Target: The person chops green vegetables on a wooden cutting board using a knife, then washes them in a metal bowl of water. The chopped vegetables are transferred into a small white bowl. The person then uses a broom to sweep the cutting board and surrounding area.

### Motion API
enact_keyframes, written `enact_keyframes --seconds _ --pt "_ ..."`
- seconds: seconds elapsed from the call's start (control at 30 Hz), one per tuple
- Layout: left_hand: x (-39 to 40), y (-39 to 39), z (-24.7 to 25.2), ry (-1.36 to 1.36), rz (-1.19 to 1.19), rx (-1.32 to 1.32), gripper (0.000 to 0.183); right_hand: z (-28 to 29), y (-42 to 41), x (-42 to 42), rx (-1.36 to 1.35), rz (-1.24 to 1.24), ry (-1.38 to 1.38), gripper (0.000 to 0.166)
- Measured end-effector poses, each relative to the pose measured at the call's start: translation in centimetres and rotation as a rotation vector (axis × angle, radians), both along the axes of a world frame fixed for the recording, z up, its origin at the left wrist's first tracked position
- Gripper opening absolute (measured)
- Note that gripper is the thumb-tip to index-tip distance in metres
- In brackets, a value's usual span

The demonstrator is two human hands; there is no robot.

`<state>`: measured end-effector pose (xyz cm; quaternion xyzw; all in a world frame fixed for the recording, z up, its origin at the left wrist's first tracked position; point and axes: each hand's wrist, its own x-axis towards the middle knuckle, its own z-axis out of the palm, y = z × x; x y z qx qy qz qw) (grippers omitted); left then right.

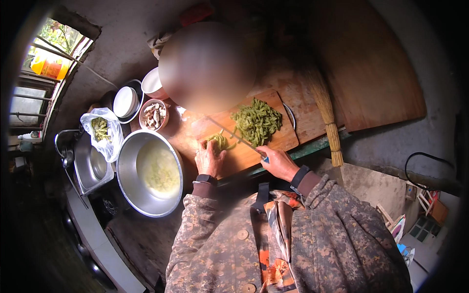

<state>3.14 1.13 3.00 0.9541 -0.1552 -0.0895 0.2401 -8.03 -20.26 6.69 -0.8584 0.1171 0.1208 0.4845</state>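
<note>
My right hand (pixel 277 163) grips the handle of a kitchen knife (pixel 234 135), whose long blade points up and left over a wooden cutting board (pixel 242 157). On the board's left part, my left hand (pixel 209 158) holds down a small bunch of green vegetable strips (pixel 220 141). A larger heap of cut green vegetable pieces (pixel 256 121) lies on the board, beyond the blade. Left of the board stands a large metal basin (pixel 124 174) with cloudy liquid and pale green pieces in it.
Left of the basin are a metal sink (pixel 86 164) and a plastic bag (pixel 115 135) with green vegetables. Behind it stand a bowl of sliced mushroom-like pieces (pixel 154 115) and white bowls (pixel 125 102). A straw broom (pixel 326 110) lies at the right. A blurred patch hides the area behind the board.
</note>
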Motion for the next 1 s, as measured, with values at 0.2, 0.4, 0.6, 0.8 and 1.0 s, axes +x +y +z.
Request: enact_keyframes --seconds 0.2,0.4,0.6,0.8,1.0 --pt "-1.1 0.5 -0.7 -0.026 0.022 -0.087 0.040 0.0 0.2 0.7 -0.050 0.007 0.118 0.030" --pt "-0.6 1.3 -0.5 -0.008 -0.002 -0.105 0.033 -2.2 3.4 2.0 -0.142 -0.078 0.220 0.025" --pt "1.3 2.8 -0.5 0.132 0.351 -0.323 0.027 -4.1 2.5 1.8 -0.113 -0.126 0.097 0.026" --pt "0.6 0.1 0.4 -0.136 0.121 -0.393 0.026 -3.8 0.5 2.4 0.028 -0.085 0.023 0.026" --pt "-1.6 1.1 1.8 0.032 0.137 0.178 0.023 -2.4 0.3 2.1 -0.008 -0.088 0.063 0.027"
